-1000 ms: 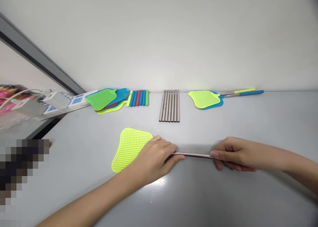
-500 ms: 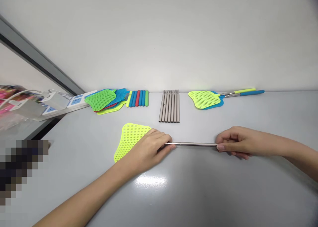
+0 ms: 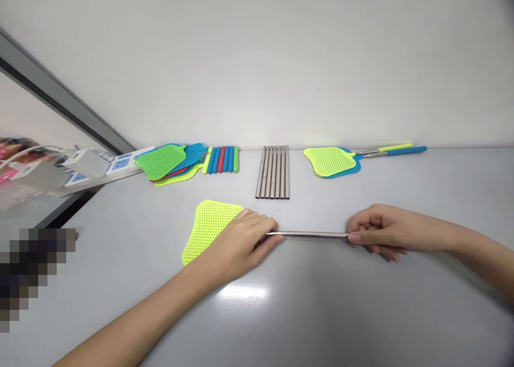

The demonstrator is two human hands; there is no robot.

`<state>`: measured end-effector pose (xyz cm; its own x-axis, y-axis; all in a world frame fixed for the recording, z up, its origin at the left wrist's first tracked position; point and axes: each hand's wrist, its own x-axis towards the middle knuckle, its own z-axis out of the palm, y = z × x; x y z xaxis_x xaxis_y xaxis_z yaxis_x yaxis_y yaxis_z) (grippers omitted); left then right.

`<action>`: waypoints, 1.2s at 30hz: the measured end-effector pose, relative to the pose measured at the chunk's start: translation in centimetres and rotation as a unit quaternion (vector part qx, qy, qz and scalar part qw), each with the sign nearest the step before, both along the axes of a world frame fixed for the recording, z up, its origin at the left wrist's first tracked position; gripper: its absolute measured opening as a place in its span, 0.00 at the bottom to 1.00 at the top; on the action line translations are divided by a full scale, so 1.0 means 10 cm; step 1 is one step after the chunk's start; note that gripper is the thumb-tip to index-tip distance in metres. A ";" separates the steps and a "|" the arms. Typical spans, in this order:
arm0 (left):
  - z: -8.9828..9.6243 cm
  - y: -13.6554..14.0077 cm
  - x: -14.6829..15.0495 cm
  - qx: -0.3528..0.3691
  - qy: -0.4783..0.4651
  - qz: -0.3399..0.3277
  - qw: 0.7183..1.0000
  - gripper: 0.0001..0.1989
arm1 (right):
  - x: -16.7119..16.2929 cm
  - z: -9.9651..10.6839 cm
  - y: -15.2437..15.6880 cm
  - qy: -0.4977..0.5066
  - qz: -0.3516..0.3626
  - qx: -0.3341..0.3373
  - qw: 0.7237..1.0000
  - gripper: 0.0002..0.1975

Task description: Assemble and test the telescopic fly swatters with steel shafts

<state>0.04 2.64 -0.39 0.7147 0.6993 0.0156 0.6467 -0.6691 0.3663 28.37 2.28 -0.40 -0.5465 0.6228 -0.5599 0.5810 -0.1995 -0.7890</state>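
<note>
A yellow-green fly swatter head (image 3: pixel 209 225) lies on the table, its perforated flap sticking out from under my left hand (image 3: pixel 251 236). The fingers of that hand are closed over the swatter's neck, which they hide. From between them a thin metal tube (image 3: pixel 317 234) runs level to the right. At its far end my right hand (image 3: pixel 377 233) pinches the tube between thumb and fingers. Whether a handle sits inside my right hand cannot be seen; the join with the swatter head is also covered.
Several metal tubes (image 3: pixel 273 171) lie side by side at the back. Left of them are coloured handles (image 3: pixel 220 159) and stacked swatter heads (image 3: pixel 163 162). Two whole fly swatters (image 3: pixel 329 161) lie at the back right. A power strip (image 3: pixel 120 163) with plugged-in chargers sits at the left edge.
</note>
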 end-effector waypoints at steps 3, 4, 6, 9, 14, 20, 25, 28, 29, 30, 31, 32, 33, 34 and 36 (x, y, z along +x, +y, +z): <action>0.00 0.00 0.00 -0.001 0.000 0.002 1.000 0.11 | 0.00 0.00 0.00 0.008 -0.001 -0.008 1.000 0.11; 0.00 0.00 0.00 -0.001 0.001 0.002 1.000 0.11 | 0.00 0.00 0.00 0.010 -0.001 -0.010 1.000 0.11; 0.00 0.00 0.00 0.001 0.002 0.001 1.000 0.11 | 0.00 0.00 0.01 0.013 -0.001 -0.012 1.000 0.11; 0.00 0.01 0.00 0.003 0.002 -0.001 1.000 0.11 | -0.01 0.01 0.01 0.015 -0.003 -0.013 1.000 0.11; 0.00 0.01 0.01 0.003 0.002 0.002 1.000 0.11 | -0.01 0.00 0.01 0.016 -0.005 -0.016 1.000 0.12; 0.01 0.00 0.00 0.006 -0.004 0.001 1.000 0.11 | -0.01 -0.01 0.01 0.016 -0.007 -0.018 1.000 0.14; 0.01 0.00 0.00 0.006 -0.008 -0.002 1.000 0.11 | 0.00 0.00 0.00 0.017 -0.010 -0.021 1.000 0.15; 0.00 0.00 0.00 0.008 -0.011 -0.002 1.000 0.11 | 0.00 -0.01 0.00 0.018 -0.011 -0.023 1.000 0.15; 0.00 0.00 0.00 0.008 -0.011 -0.002 1.000 0.11 | 0.00 -0.01 0.00 0.019 -0.012 -0.023 0.999 0.15; 0.00 0.00 0.00 0.008 -0.010 -0.001 1.000 0.11 | 0.00 -0.02 0.01 0.021 -0.012 -0.023 0.999 0.15; 0.00 0.01 0.00 0.007 -0.009 -0.001 1.000 0.11 | -0.01 -0.02 0.01 0.021 -0.013 -0.023 0.999 0.15; 0.00 0.01 0.00 0.006 -0.007 0.000 1.000 0.11 | -0.01 -0.02 0.01 0.021 -0.014 -0.023 0.999 0.15; 0.00 0.01 0.00 0.005 -0.005 -0.001 1.000 0.11 | -0.01 -0.02 0.01 0.021 -0.015 -0.023 0.999 0.15; 0.00 0.01 0.00 0.005 -0.004 -0.001 1.000 0.11 | -0.01 -0.01 0.01 0.021 -0.016 -0.023 0.999 0.15; 0.00 0.01 0.01 0.004 -0.001 -0.001 1.000 0.11 | -0.01 -0.01 0.01 0.021 -0.017 -0.024 0.999 0.16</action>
<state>0.11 2.75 -0.38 0.7154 0.6984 0.0229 0.6451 -0.6727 0.3625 28.29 2.34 -0.49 -0.5484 0.6147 -0.5670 0.5404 -0.2570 -0.8012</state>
